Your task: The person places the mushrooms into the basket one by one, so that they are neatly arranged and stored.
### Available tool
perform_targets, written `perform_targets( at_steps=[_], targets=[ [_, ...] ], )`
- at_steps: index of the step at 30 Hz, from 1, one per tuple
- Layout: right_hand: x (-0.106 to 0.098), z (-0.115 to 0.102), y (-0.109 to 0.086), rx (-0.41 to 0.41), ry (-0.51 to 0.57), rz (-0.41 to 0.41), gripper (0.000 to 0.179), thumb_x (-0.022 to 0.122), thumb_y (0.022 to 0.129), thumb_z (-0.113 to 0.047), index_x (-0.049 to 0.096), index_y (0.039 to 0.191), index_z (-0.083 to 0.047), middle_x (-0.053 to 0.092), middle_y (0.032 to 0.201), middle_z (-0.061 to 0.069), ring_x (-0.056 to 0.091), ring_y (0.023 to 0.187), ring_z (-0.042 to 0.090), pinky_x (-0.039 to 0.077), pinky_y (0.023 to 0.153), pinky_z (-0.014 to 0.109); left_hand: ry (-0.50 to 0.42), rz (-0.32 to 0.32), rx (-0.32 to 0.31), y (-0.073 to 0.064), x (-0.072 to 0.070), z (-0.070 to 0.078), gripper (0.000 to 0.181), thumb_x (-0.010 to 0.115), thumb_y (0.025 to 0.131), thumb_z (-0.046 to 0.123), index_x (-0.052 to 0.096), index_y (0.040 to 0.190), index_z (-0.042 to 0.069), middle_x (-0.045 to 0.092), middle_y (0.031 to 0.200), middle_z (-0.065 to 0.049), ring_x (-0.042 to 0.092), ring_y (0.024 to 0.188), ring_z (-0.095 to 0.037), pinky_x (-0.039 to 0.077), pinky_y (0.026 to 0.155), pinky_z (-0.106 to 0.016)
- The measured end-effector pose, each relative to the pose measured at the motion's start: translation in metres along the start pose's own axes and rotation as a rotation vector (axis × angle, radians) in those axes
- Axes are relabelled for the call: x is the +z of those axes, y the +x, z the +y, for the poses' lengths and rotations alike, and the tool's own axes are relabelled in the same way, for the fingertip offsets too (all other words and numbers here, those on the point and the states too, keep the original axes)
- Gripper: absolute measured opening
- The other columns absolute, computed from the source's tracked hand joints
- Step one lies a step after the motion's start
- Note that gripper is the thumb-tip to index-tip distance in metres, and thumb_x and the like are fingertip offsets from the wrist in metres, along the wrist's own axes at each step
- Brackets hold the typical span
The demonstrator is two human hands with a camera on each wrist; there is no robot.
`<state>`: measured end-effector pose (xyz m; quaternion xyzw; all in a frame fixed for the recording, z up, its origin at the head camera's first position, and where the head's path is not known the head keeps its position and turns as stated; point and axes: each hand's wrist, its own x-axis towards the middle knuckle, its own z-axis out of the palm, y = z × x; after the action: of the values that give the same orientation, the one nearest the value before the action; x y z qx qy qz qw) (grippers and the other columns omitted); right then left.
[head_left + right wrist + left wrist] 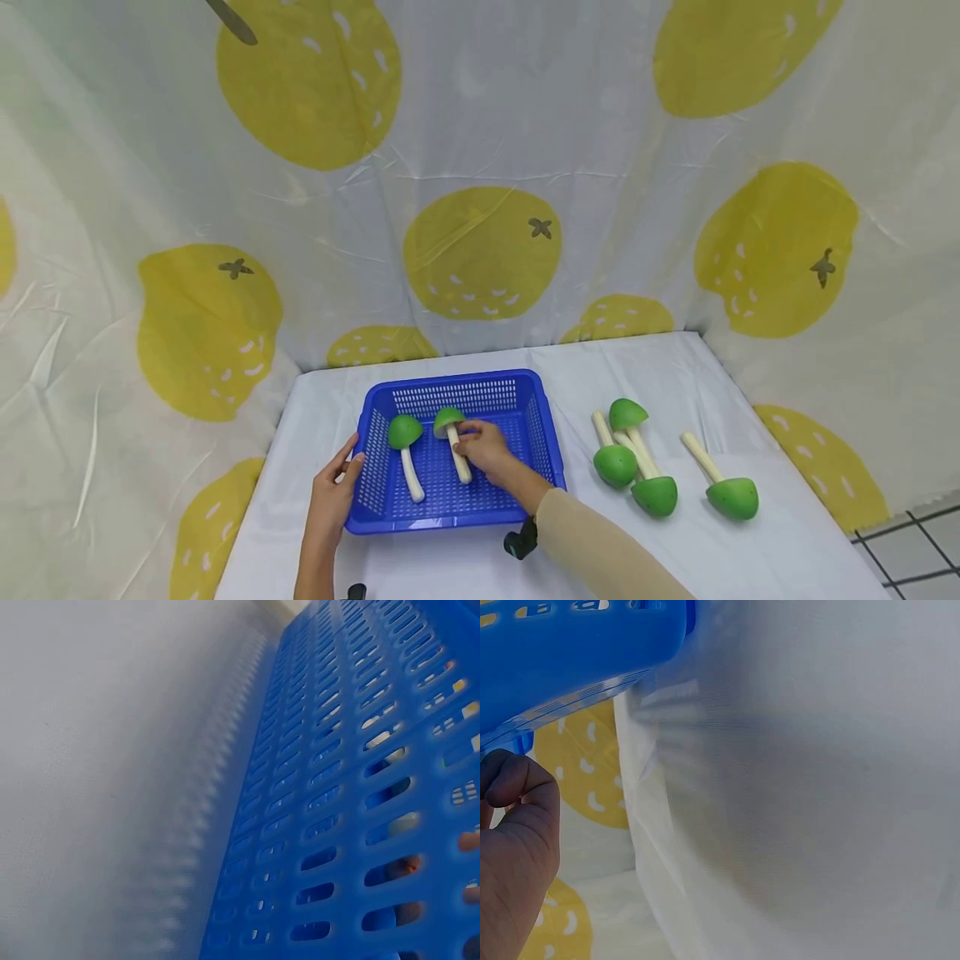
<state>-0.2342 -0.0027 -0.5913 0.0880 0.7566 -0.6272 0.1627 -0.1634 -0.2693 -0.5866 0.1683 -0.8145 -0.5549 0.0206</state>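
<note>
A blue plastic basket (450,524) with slotted walls stands on the table, its slots filling much of the right wrist view. My left hand (333,492) grips its left rim, thumb on one side and fingers on the other; in the left wrist view that hand (517,832) is partly cut off, with fingertips right at the basket's edge. Inside the basket, my right hand (486,450) pinches the pale stem of a green-capped toy mushroom (460,467) just below its cap. To its left lies another toy mushroom (406,433), cap toward the back.
Several more green-capped toy mushrooms lie right of the basket: a cluster (655,497) and a separate one (733,498) farther right. A white cloth covers the table (570,367). Lemon-print curtains (480,142) hang behind and along both sides.
</note>
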Motion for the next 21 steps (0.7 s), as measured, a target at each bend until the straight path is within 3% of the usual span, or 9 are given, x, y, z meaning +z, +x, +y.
perform_targets(
  at_steps=[7,14,21],
  targets=[
    [-0.0024,-0.0021,-0.0034,-0.022,0.019,-0.046,0.043,0.071,0.091,0.002,0.061,0.132,0.004,0.072,0.116,0.017,0.072,0.101,0.027,0.059,0.086,0.039,-0.018,-0.013,-0.011,0.0015,0.0017,-0.0023,0.06,0.058,0.102,0.054,0.047,0.156,0.03,0.052,0.109,-0.01,0.045,0.125,-0.027,0.036,0.106,-0.049],
    [-0.004,-0.0035,-0.0043,-0.012,0.039,-0.073,0.043,0.069,0.091,0.003,0.06,0.132,0.006,0.071,0.12,0.02,0.071,0.103,0.028,0.059,0.086,0.038,-0.01,-0.009,-0.009,0.0009,0.0017,-0.0019,0.059,0.057,0.102,0.053,0.047,0.156,0.031,0.052,0.11,-0.011,0.046,0.123,-0.026,0.039,0.101,-0.046],
    [-0.0083,-0.0008,-0.0036,-0.036,0.082,-0.049,0.043,0.068,0.09,0.005,0.058,0.131,0.009,0.069,0.121,0.025,0.072,0.104,0.03,0.059,0.088,0.038,0.004,-0.011,-0.006,-0.0012,0.0003,-0.0005,0.058,0.057,0.102,0.053,0.047,0.155,0.031,0.053,0.111,-0.012,0.048,0.125,-0.028,0.04,0.101,-0.046]
  ],
)
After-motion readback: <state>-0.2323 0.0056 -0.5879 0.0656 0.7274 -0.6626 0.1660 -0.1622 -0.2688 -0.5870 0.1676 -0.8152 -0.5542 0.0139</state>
